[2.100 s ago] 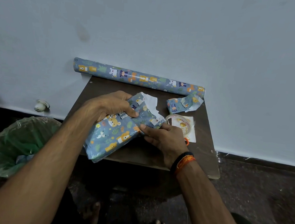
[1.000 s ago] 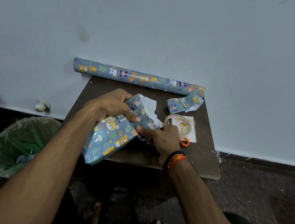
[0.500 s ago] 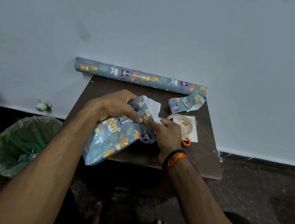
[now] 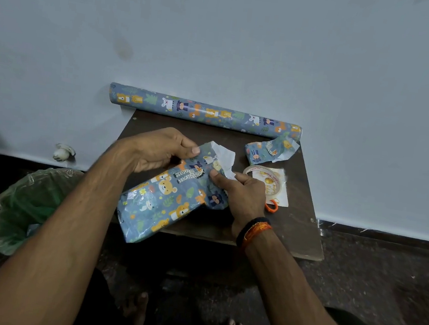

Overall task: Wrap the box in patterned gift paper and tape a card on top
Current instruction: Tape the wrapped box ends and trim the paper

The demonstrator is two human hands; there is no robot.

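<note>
Right hand [image 4: 241, 195]: thumb and fingers pinch the loose end flap of the blue animal-print gift paper; left hand [image 4: 158, 150]: fingers curled round the far end of the paper-covered rectangular box [image 4: 166, 199], which lies tilted, overhanging the dark brown table's [image 4: 299, 225] near edge; white card [image 4: 282, 188] beside it. Risk: untaped white-backed flap [image 4: 223, 154] may spring open or tear if the pinch slackens

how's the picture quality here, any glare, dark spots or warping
Head view: dim overall, floor and lower frame nearly black; small glare patches on the wrapped box, held by the left hand and right hand, and on the paper roll; wide-angle bend at the table edges; focus mostly sharp.
</note>
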